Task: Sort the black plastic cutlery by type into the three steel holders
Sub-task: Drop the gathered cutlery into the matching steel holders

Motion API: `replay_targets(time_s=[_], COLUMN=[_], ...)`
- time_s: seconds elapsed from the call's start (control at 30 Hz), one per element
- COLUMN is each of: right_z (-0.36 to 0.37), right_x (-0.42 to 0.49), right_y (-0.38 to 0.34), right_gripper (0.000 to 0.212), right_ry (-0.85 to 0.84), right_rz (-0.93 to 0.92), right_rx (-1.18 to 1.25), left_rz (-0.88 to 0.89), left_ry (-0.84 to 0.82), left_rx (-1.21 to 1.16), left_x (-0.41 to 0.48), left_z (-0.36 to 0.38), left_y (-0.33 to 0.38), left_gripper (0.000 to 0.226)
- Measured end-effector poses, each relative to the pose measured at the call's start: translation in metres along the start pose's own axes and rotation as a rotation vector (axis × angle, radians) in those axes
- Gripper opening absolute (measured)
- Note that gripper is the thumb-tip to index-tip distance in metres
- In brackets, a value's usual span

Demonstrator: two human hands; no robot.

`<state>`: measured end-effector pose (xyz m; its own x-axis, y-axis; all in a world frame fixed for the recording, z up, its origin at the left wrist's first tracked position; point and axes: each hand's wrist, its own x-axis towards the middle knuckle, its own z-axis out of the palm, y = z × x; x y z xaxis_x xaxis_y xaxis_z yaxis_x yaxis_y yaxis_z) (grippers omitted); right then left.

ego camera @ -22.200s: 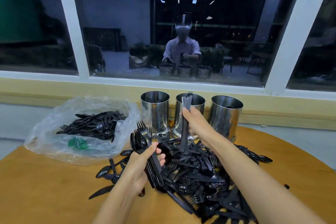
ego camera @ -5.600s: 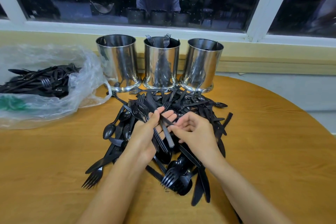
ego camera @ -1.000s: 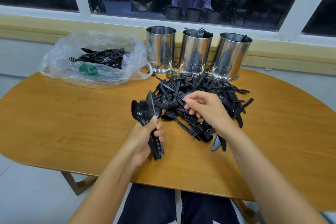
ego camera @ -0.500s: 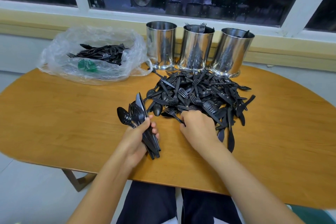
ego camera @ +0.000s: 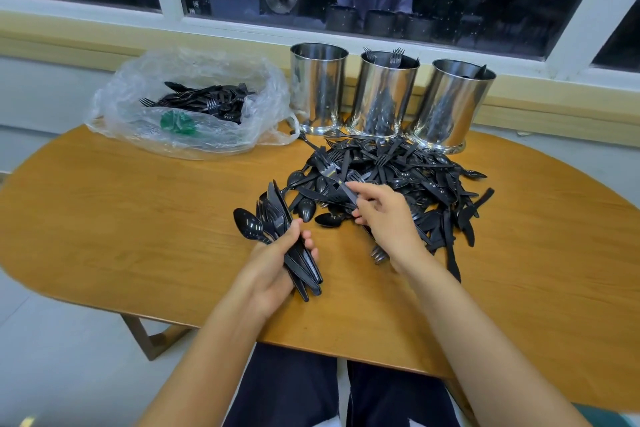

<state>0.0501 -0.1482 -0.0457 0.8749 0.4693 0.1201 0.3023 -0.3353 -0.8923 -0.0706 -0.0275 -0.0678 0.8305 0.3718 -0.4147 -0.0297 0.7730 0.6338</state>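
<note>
Left grip (ego camera: 277, 263) closed round a mixed bundle (ego camera: 277, 218) of black cutlery over the table (ego camera: 138, 218), right grip (ego camera: 388, 218) pinching one fork (ego camera: 337, 180) above the loose pile (ego camera: 415, 177) before three steel holders (ego camera: 382, 97) (forks stand in the middle one).

The left hand (ego camera: 273, 270) gripped a bundle of mixed cutlery (ego camera: 277, 218) by the handles at the near left of the pile (ego camera: 426, 184). The right hand (ego camera: 388, 218) pinched a fork (ego camera: 334, 177) above the pile's near edge. Three steel holders stood in a row at the far side of the table (ego camera: 138, 218): the left holder (ego camera: 318, 87), the middle holder (ego camera: 382, 94) showing fork tines, and the right holder (ego camera: 453, 104). A clear plastic bag (ego camera: 194, 139) holding more cutlery lay at the far left.
</note>
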Motion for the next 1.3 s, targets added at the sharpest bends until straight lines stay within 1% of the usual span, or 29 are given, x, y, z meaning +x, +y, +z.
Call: replay_targets(time_s=[0.07,0.1,0.17,0.33,0.43,0.5,0.57,0.63,0.73,0.8,0.87,0.93,1.13,1.23,1.3], right_z=[-0.004,-0.004,0.0,0.019,0.027,0.028,0.022,0.008,-0.025,-0.048,-0.065,-0.074,-0.069,-0.062,-0.06], right_x=[-0.011,-0.018,-0.031,-0.051,-0.055,-0.056,-0.053,-0.048,-0.036,-0.029,-0.024,-0.023,-0.019,-0.018,-0.016], right_y=[-0.003,-0.005,-0.006,0.002,0.007,0.008,0.01,0.013,0.02,0.027,0.035,0.041,0.05,0.049,0.049], right_gripper=[0.031,0.028,0.021,0.009,0.012,0.013,0.012,0.012,0.009,0.01,0.012,0.015,0.032,0.024,0.021], right_ry=[-0.028,-0.031,-0.032,0.025,0.011,-0.022,-0.02,0.031,0.149,0.198,0.157,0.064,-0.185,-0.172,-0.129], right_rz=[0.089,0.095,0.083,0.039,-0.037,-0.067,-0.096,-0.119,-0.113,-0.102,-0.088,-0.077,-0.139,-0.204,-0.253], right_rx=[0.233,0.294,0.319,0.206,0.109,0.079,0.054,-0.014,-0.121,-0.199,-0.284,-0.374,-0.668,-0.768,-0.712], left_rz=[0.022,0.031,0.051,0.055,0.03,0.025,0.035,0.049,0.06,0.056,0.048,0.042,0.022,0.014,0.013], left_ry=[-0.01,-0.017,-0.027,-0.024,-0.014,0.004,0.027,0.046,0.04,0.035,0.036,0.036,0.021,0.02,0.018], left_rx=[0.013,0.014,0.021,0.074,0.028,0.001,0.007,0.012,0.039,0.05,0.051,0.053,0.076,0.084,0.09], left_x=[0.0,0.001,0.003,0.005,0.004,0.004,0.006,0.007,0.008,0.009,0.011,0.012,0.013,0.012,0.012], left_z=[0.003,0.004,0.006,0.014,0.018,0.019,0.017,0.016,0.013,0.01,0.009,0.009,0.012,0.012,0.01], left_y=[-0.002,-0.003,-0.007,-0.014,-0.014,-0.013,-0.012,-0.01,-0.007,-0.007,-0.007,-0.009,-0.015,-0.016,-0.016], left_gripper=[0.013,0.015,0.018,0.026,0.022,0.017,0.017,0.018,0.019,0.02,0.02,0.02,0.02,0.021,0.022])
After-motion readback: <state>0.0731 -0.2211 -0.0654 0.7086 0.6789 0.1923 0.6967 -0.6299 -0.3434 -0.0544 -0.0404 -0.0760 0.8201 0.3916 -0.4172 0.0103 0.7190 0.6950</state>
